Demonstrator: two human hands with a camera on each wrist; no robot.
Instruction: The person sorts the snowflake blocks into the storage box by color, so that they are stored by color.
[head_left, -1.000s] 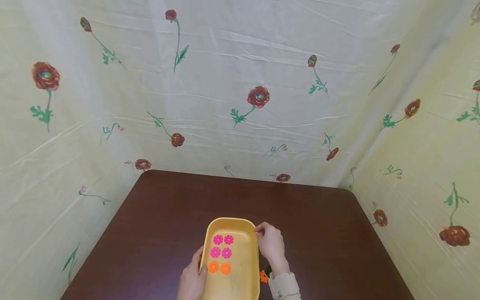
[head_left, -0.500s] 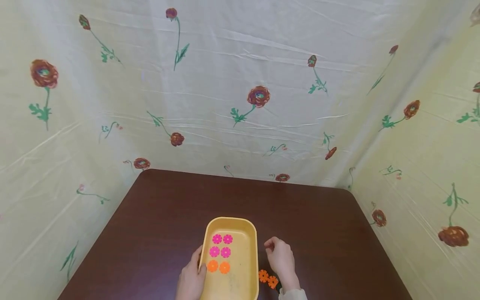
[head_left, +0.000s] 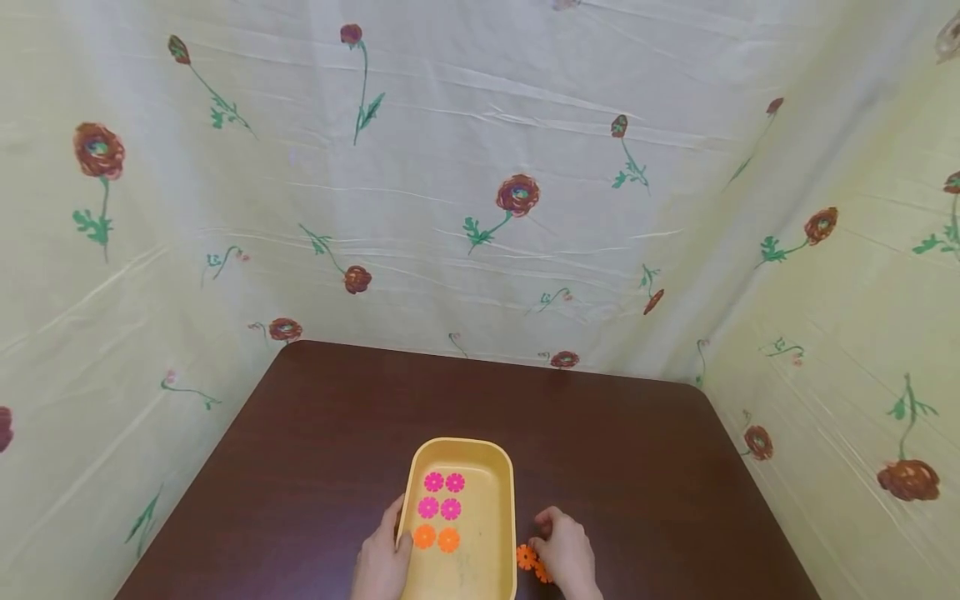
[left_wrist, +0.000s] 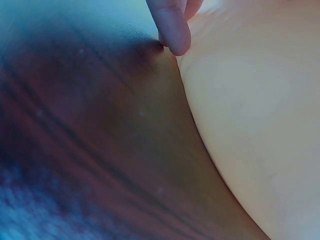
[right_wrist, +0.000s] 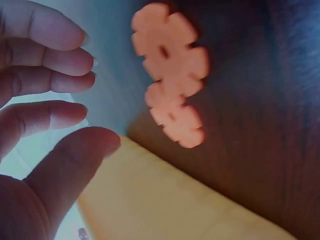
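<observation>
Beside yellow tray [head_left: 512,500], right hand [head_left: 566,554].

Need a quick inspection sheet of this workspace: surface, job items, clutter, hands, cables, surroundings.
Surface: dark brown wooden table.
Job's things: yellow tray holding four pink flower discs and two orange flower discs; two loose orange discs on the table right of the tray.
Clutter: nothing seen.
Hands: left hand rests on the tray's left rim; right hand open beside the loose discs, holding nothing.
Cables: nothing seen.
Surroundings: cream floral cloth on three sides.
</observation>
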